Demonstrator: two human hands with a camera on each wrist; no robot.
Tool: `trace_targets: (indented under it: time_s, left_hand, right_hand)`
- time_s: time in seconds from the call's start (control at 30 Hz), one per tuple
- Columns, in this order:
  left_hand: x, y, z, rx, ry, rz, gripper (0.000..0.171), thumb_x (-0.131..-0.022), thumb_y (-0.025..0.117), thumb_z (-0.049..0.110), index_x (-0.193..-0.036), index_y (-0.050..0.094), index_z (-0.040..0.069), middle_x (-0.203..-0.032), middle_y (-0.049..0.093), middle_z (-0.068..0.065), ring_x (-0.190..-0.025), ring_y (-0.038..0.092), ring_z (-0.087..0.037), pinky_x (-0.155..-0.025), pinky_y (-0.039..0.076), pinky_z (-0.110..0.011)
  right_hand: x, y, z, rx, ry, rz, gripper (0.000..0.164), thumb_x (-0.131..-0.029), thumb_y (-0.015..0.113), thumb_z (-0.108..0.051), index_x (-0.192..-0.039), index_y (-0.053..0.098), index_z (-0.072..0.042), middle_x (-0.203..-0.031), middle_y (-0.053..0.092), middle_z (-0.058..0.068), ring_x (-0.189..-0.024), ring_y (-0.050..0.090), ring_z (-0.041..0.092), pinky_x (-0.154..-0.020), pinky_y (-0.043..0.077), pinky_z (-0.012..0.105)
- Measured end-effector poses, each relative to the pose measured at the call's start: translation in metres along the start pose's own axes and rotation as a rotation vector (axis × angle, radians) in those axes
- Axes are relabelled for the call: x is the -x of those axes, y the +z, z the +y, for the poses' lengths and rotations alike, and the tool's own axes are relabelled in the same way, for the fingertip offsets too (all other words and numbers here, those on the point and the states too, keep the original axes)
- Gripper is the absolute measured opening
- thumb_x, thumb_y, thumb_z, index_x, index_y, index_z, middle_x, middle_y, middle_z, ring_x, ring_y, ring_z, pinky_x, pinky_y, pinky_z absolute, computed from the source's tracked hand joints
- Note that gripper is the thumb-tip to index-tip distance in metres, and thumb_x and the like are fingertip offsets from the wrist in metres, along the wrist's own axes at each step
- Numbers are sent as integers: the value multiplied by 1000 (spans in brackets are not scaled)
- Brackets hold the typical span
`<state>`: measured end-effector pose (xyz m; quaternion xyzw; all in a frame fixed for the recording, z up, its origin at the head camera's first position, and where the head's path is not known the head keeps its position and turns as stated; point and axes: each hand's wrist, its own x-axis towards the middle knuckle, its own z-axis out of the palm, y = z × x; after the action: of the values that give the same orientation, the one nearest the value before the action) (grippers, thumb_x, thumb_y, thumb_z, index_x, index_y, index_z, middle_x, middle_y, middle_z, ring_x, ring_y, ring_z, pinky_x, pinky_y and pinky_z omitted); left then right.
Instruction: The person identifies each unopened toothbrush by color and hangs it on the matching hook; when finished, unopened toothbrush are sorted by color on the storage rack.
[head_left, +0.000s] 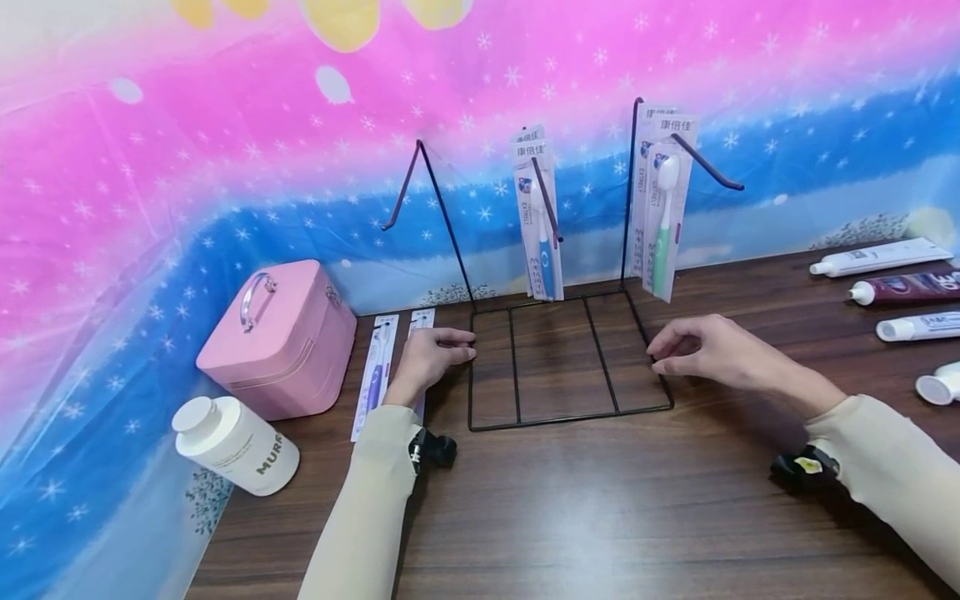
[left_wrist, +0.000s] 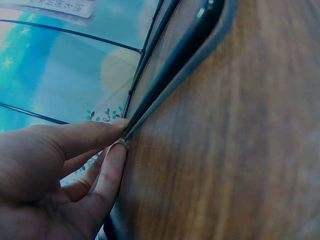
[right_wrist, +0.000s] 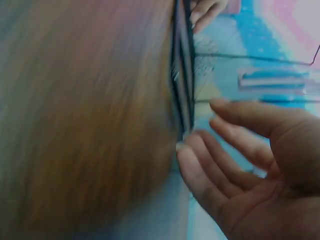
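Dark-brown wood grain covers the flat tabletop (head_left: 570, 508); on its far middle stands the black wire rack (head_left: 601, 354), thin and angular. The step in hand looks like steadying or squaring this rack; the next move seems to call for even control at both sides. The left hand (head_left: 429, 358) pinches its left edge; the right hand (head_left: 716, 354), fingers curved but parted, meets its right edge loosely. Slim, glossy toothbrush packs (head_left: 662, 254) hang above.

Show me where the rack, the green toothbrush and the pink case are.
Rack (head_left: 601, 355): head view, on an inner wire of its base.
Green toothbrush (head_left: 662, 250): head view, on its handle.
Pink case (head_left: 277, 337): head view, on its lid.
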<state>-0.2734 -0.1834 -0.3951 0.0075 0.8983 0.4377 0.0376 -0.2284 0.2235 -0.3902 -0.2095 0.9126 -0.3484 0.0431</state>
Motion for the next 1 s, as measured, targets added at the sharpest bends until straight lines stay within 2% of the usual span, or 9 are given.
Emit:
trace_targets:
  time_s: [0.2,0.43,0.77,1.0]
  left_hand:
    - [1,0,0,3,4,-9,20,-87,74,19,-107,75,17,-109,66,-1,-97,59,-20,-82,46,-37]
    - [0,0,0,2,15,-8,21,-88,74,19,-109,75,17,-115,64,-3,-101,58,-20,-84,46,-38]
    - [0,0,6,-5,34,0,21,-88,73,16,-109,75,14,-112,66,-4,-95,62,-19,-80,49,-37]
    - [1,-4,7,-36,55,7,24,-89,72,21,-111,74,12,-105,69,-4,-92,64,-19,-78,50,-36]
  right_hand:
    - [0,0,15,-63,-52,-94,27,-86,75,-31,-109,71,-19,-100,69,-4,-89,63,15,-74,50,30]
    - [2,-2,16,-109,-81,-166,35,-81,79,-32,-111,70,-15,-98,64,1,-89,61,16,-76,51,28]
    - [3,0,16,-89,-69,-162,37,-80,80,-35,-109,69,-14,-97,64,1,-88,60,17,-76,51,28]
    - [3,1,16,-86,-51,-166,39,-80,80,-35,-110,69,-14,-97,64,1,-89,60,17,-77,50,28]
